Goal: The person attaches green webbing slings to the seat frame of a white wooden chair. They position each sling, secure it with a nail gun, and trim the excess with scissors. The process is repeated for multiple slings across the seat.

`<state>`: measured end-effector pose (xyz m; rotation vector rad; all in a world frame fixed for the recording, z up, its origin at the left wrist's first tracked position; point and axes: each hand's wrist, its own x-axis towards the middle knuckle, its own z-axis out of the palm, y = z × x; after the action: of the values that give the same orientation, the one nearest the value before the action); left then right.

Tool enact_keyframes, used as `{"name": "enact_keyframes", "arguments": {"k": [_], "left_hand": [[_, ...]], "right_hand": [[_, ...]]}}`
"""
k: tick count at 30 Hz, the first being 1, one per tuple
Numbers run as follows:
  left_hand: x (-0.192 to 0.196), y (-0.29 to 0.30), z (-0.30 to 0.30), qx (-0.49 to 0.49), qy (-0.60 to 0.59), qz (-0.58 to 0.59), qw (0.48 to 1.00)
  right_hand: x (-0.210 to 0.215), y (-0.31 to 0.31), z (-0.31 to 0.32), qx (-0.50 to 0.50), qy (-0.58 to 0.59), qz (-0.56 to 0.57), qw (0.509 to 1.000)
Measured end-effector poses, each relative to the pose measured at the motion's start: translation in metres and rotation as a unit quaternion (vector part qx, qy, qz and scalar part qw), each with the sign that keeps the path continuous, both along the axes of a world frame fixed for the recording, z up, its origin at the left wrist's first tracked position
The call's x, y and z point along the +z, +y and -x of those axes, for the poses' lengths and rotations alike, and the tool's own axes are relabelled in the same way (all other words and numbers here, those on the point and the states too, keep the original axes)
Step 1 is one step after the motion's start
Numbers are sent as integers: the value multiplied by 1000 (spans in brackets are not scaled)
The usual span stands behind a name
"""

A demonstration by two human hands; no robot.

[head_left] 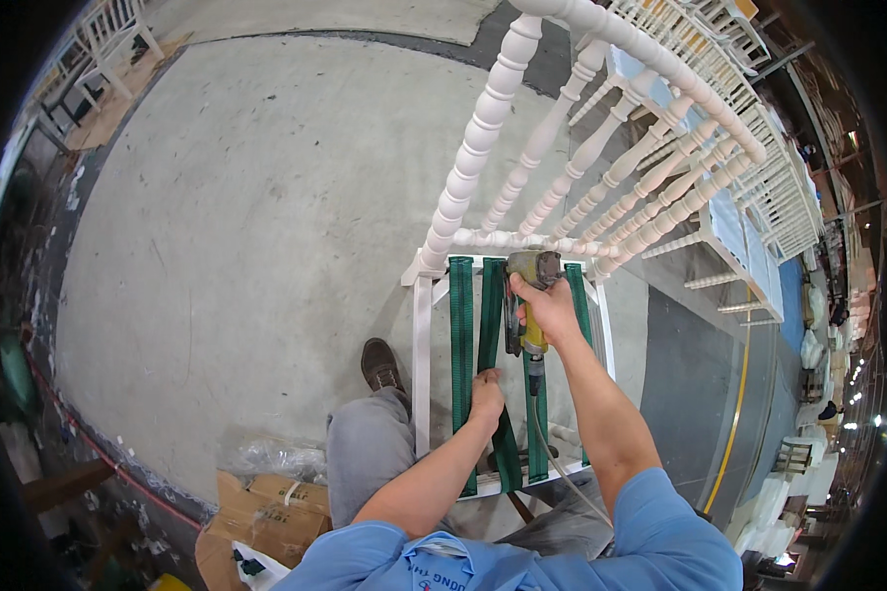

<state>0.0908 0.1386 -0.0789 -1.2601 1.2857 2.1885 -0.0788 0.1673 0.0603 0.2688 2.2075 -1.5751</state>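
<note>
A white chair frame (423,364) with turned spindles stands in front of me, its back leaning away to the far right. Several green webbing straps (461,374) run lengthwise across the open seat. My right hand (552,309) is wrapped round the grip of a yellow pneumatic stapler (533,338), whose head is at the seat's far rail. From the stapler's lower end an air hose (562,471) trails toward me. My left hand (486,398) is closed on the second webbing strap (506,460) from the left, about midway along it. That strap slants; its far end lies beside the stapler.
A cardboard box (288,500) with clear plastic wrap (278,459) sits at the near left. More white spindle chairs (744,241) crowd the right side. Another white chair (113,44) stands far left. A red hose (118,471) runs along the left floor edge.
</note>
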Motion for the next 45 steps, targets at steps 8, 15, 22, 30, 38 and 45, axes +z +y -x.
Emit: {"name": "enact_keyframes", "arguments": {"k": [8, 15, 22, 30, 38, 45], "left_hand": [[3, -1, 10, 0, 4, -14, 1000], [3, -4, 9, -19, 14, -11, 1000], [12, -5, 11, -30, 13, -21, 999], [15, 1, 6, -19, 11, -37, 999], [23, -8, 1, -37, 68, 6, 997], [66, 4, -4, -105, 155, 127, 974]], "right_hand": [[-8, -3, 8, -15, 12, -3, 1000], [-6, -7, 3, 3, 30, -15, 999], [-4, -9, 4, 11, 17, 5, 1000], [13, -4, -12, 9, 20, 35, 999], [171, 131, -119, -69, 43, -26, 996], [278, 324, -346, -346, 116, -175, 915]]}}
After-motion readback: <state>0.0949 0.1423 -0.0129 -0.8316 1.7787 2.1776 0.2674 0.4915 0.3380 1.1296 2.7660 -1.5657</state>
